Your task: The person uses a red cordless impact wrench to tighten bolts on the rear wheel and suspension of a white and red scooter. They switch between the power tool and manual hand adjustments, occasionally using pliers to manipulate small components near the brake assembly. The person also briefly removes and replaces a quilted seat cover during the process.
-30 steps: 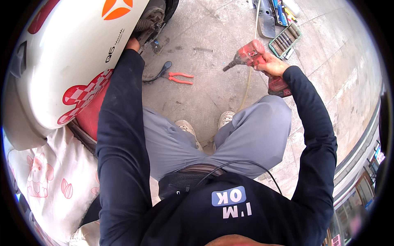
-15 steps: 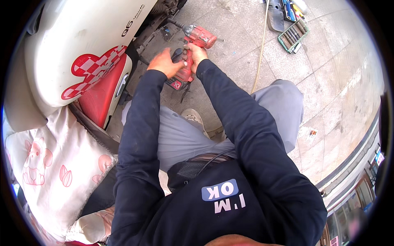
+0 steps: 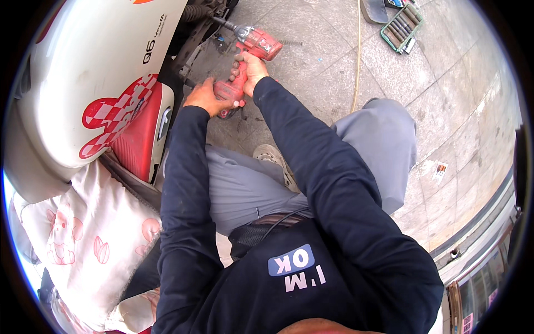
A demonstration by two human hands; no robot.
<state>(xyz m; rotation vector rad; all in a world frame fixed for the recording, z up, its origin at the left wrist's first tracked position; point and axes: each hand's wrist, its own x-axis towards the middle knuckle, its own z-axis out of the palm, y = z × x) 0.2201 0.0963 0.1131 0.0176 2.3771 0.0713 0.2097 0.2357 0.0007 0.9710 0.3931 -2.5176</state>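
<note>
From left: beside a white scooter (image 3: 83, 72), at dark mechanical parts (image 3: 196, 14), apparently mid-work with done and remaining portions indiscernible, with left hand (image 3: 204, 100) gripping the base and right hand (image 3: 253, 70) the handle of a red power driver (image 3: 260, 43) aimed there.

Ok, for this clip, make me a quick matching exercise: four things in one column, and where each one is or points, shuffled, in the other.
1. red power tool
2. left hand
3. right hand
4. green case

A. around the tool's grip, below its head
B. on the floor, upper right of the picture
C. nose toward the white vehicle
D. at the tool's lower end

Pairs: 1-C, 2-D, 3-A, 4-B
</note>
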